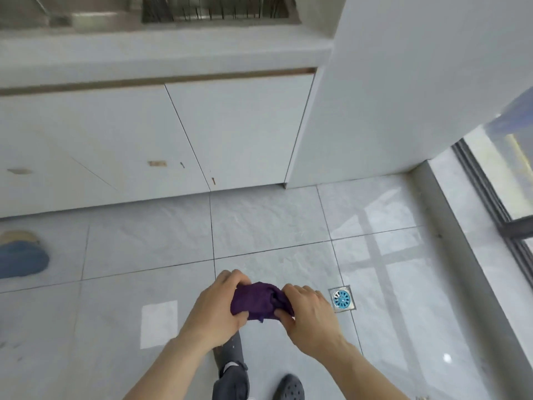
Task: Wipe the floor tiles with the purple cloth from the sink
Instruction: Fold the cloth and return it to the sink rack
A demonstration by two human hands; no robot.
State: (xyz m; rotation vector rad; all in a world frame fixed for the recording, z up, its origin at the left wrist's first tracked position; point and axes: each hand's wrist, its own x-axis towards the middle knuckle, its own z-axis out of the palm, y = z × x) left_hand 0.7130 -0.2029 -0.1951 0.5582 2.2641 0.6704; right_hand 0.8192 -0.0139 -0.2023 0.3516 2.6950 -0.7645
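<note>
No readable writing or brand marks anywhere in view. Purple cloth (258,301) bunched up between both hands, held above the floor tiles (129,255) in the near middle of the scene, not touching them. Left hand (219,306) clenched on the cloth's left end, fingers curled over the top and thumb pressed underneath. Right hand (310,311) clenched on the cloth's right end, fingers tucked into the folds. Both forearms bare, reaching in from the near edge.

Just right of the right hand, set in the tiles: a square metal drain (342,299) with a blue round grate. Below the hands, a dark trouser leg and two dark clogs (290,388) with holes, standing on the tiles. At far left on the floor, a blue and tan slipper (21,255), well apart from the hands. Farther off, white cabinet doors (230,128) with a few chipped spots near their lower edge, under a pale counter (161,53). Sink (219,10) with a wire rack at the top edge, blurred. Dark window frame (490,192) along the right side.
</note>
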